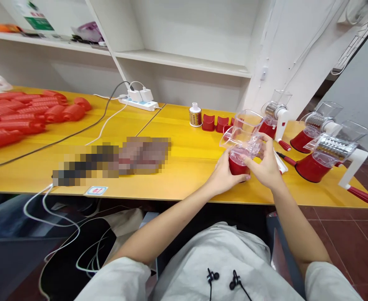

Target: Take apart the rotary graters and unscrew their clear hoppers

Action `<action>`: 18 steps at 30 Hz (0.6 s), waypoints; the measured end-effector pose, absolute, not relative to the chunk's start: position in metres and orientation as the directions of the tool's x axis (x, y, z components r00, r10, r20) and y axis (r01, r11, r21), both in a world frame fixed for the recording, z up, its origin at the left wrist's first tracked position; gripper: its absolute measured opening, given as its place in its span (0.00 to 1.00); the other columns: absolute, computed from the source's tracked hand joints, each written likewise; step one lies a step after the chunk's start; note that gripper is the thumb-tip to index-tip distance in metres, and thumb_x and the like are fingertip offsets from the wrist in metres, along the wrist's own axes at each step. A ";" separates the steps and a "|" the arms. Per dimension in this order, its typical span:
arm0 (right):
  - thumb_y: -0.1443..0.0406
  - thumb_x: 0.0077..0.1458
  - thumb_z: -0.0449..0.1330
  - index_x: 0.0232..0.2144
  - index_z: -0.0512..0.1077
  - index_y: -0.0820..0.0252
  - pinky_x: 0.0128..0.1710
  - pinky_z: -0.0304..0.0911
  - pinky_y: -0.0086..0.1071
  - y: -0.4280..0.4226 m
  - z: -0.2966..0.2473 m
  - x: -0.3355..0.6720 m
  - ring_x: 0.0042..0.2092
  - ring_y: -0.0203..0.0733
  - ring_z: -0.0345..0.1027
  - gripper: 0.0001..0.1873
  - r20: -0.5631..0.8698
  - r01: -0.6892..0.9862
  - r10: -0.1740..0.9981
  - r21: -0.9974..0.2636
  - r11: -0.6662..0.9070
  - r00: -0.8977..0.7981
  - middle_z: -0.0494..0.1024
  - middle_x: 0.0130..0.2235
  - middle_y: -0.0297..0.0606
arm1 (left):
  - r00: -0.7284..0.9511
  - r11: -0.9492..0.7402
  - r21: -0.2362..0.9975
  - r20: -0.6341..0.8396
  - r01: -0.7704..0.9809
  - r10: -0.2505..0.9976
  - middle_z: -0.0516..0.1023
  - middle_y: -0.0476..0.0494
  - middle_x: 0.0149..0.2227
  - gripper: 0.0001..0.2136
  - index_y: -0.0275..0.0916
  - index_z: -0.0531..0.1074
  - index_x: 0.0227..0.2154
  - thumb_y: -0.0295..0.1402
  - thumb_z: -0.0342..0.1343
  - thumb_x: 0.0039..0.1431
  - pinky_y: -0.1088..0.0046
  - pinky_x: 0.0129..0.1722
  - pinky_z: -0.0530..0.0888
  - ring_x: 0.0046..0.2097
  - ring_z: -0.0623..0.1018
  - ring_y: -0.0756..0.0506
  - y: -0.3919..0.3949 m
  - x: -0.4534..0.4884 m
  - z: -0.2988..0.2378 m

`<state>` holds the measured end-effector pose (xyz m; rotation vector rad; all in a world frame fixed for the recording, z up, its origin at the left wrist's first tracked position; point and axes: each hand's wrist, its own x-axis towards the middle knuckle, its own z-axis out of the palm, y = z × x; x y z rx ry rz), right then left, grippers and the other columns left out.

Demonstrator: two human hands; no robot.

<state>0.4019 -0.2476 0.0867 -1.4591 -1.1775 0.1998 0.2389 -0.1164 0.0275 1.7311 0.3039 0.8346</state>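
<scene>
A rotary grater body with a clear plastic housing and a red base point(238, 166) stands near the front edge of the yellow table, between my hands. My left hand point(223, 175) is wrapped round the left side of its red base. My right hand point(265, 165) grips the clear lower housing from the right, thumb pressed in above the base. No drum or crank shows in this grater. Just right of my right hand lie a white piece point(281, 163) and a red-handled tool point(286, 159), partly hidden.
Three assembled graters, one a front grater point(315, 167) with its crank toward the edge, stand at right. Behind are a drum point(195, 116) and several red pushers point(208, 122). Red ribbed parts point(30, 113) pile at left. A power strip point(138, 103) trails cables. A blurred patch point(140, 156) covers the left-centre.
</scene>
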 end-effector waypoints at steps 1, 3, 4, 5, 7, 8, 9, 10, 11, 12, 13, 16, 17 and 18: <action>0.43 0.65 0.87 0.80 0.64 0.41 0.79 0.82 0.64 -0.247 0.085 0.399 0.73 0.65 0.86 0.54 0.485 0.530 0.736 -0.824 0.202 0.472 0.83 0.76 0.49 | 0.707 -0.332 0.920 0.376 -0.208 0.599 0.83 0.27 0.80 0.54 0.46 0.73 0.80 0.42 0.94 0.54 0.29 0.87 0.74 0.82 0.81 0.19 -0.119 0.242 0.029; 0.41 0.65 0.87 0.80 0.65 0.40 0.77 0.83 0.64 -0.246 0.085 0.393 0.71 0.65 0.87 0.55 0.489 0.528 0.738 -0.823 0.211 0.466 0.84 0.75 0.49 | 0.697 -0.331 0.929 0.349 -0.168 0.627 0.87 0.31 0.75 0.49 0.47 0.74 0.76 0.39 0.93 0.55 0.35 0.83 0.79 0.77 0.85 0.22 -0.123 0.242 0.032; 0.41 0.64 0.87 0.80 0.65 0.40 0.76 0.83 0.64 -0.245 0.085 0.391 0.71 0.66 0.87 0.55 0.494 0.528 0.735 -0.821 0.218 0.465 0.84 0.76 0.50 | 0.687 -0.336 0.930 0.343 -0.151 0.641 0.87 0.31 0.74 0.47 0.45 0.74 0.74 0.39 0.92 0.55 0.36 0.81 0.80 0.76 0.86 0.23 -0.124 0.240 0.033; 0.40 0.64 0.87 0.79 0.66 0.40 0.76 0.84 0.65 -0.245 0.087 0.389 0.72 0.66 0.87 0.54 0.499 0.526 0.732 -0.820 0.225 0.465 0.83 0.76 0.50 | 0.680 -0.344 0.929 0.341 -0.137 0.650 0.87 0.30 0.73 0.46 0.44 0.75 0.72 0.38 0.92 0.55 0.37 0.80 0.81 0.75 0.86 0.23 -0.125 0.238 0.034; 0.38 0.62 0.88 0.77 0.67 0.42 0.76 0.84 0.65 -0.244 0.089 0.385 0.74 0.68 0.85 0.55 0.509 0.521 0.720 -0.820 0.239 0.471 0.83 0.76 0.52 | 0.676 -0.354 0.928 0.335 -0.117 0.656 0.88 0.30 0.72 0.43 0.44 0.75 0.70 0.38 0.90 0.55 0.38 0.77 0.83 0.73 0.87 0.23 -0.125 0.234 0.036; 0.38 0.61 0.88 0.77 0.68 0.42 0.76 0.84 0.65 -0.244 0.090 0.384 0.75 0.69 0.85 0.55 0.515 0.518 0.710 -0.820 0.243 0.480 0.83 0.76 0.52 | 0.678 -0.355 0.928 0.332 -0.110 0.656 0.88 0.30 0.72 0.42 0.44 0.76 0.69 0.37 0.90 0.55 0.39 0.76 0.84 0.73 0.88 0.24 -0.126 0.232 0.037; 0.37 0.60 0.88 0.76 0.68 0.43 0.76 0.84 0.66 -0.243 0.091 0.383 0.75 0.70 0.85 0.55 0.521 0.520 0.697 -0.818 0.244 0.492 0.83 0.76 0.53 | 0.683 -0.355 0.929 0.329 -0.108 0.653 0.88 0.31 0.71 0.42 0.44 0.76 0.69 0.37 0.89 0.55 0.40 0.75 0.84 0.72 0.88 0.24 -0.126 0.231 0.038; 0.37 0.59 0.88 0.76 0.69 0.43 0.76 0.84 0.67 -0.243 0.092 0.382 0.75 0.71 0.85 0.55 0.528 0.528 0.683 -0.815 0.241 0.504 0.83 0.75 0.53 | 0.689 -0.351 0.930 0.326 -0.110 0.647 0.89 0.32 0.71 0.41 0.44 0.76 0.69 0.37 0.89 0.55 0.40 0.74 0.85 0.72 0.89 0.24 -0.126 0.230 0.040; 0.38 0.59 0.89 0.75 0.70 0.43 0.76 0.84 0.67 -0.243 0.092 0.382 0.74 0.71 0.85 0.54 0.536 0.540 0.669 -0.809 0.233 0.515 0.84 0.74 0.53 | 0.699 -0.342 0.933 0.319 -0.113 0.640 0.89 0.32 0.71 0.41 0.44 0.76 0.69 0.38 0.89 0.55 0.41 0.74 0.85 0.71 0.89 0.25 -0.126 0.230 0.041; 0.38 0.59 0.89 0.74 0.71 0.44 0.76 0.84 0.68 -0.243 0.092 0.381 0.73 0.71 0.86 0.53 0.542 0.553 0.659 -0.803 0.223 0.522 0.85 0.73 0.52 | 0.710 -0.329 0.937 0.309 -0.115 0.632 0.90 0.32 0.71 0.41 0.44 0.76 0.69 0.39 0.89 0.55 0.41 0.74 0.85 0.70 0.90 0.25 -0.126 0.229 0.042; 0.38 0.58 0.89 0.73 0.72 0.44 0.77 0.84 0.68 -0.244 0.093 0.380 0.72 0.70 0.86 0.52 0.547 0.566 0.650 -0.797 0.212 0.527 0.85 0.72 0.51 | 0.722 -0.312 0.943 0.296 -0.116 0.626 0.90 0.32 0.71 0.42 0.44 0.76 0.69 0.39 0.89 0.55 0.41 0.74 0.86 0.70 0.90 0.24 -0.126 0.229 0.043; 0.36 0.57 0.89 0.71 0.72 0.44 0.77 0.84 0.69 -0.247 0.095 0.378 0.72 0.69 0.86 0.52 0.545 0.584 0.641 -0.792 0.180 0.541 0.86 0.71 0.51 | 0.729 -0.255 0.959 0.261 -0.122 0.633 0.90 0.31 0.72 0.44 0.44 0.75 0.70 0.40 0.90 0.53 0.39 0.76 0.85 0.72 0.90 0.23 -0.128 0.229 0.043; 0.35 0.56 0.89 0.71 0.72 0.44 0.76 0.85 0.70 -0.249 0.095 0.377 0.72 0.70 0.86 0.53 0.536 0.584 0.644 -0.794 0.167 0.546 0.86 0.71 0.51 | 0.723 -0.238 0.962 0.259 -0.133 0.641 0.89 0.30 0.73 0.45 0.44 0.74 0.70 0.40 0.90 0.53 0.39 0.77 0.84 0.74 0.89 0.23 -0.130 0.229 0.043; 0.33 0.55 0.89 0.71 0.72 0.44 0.76 0.85 0.71 -0.251 0.096 0.376 0.73 0.71 0.86 0.55 0.526 0.585 0.649 -0.797 0.151 0.550 0.86 0.71 0.52 | 0.711 -0.227 0.963 0.261 -0.144 0.653 0.88 0.30 0.75 0.46 0.44 0.73 0.71 0.41 0.90 0.54 0.40 0.78 0.83 0.75 0.88 0.23 -0.132 0.230 0.043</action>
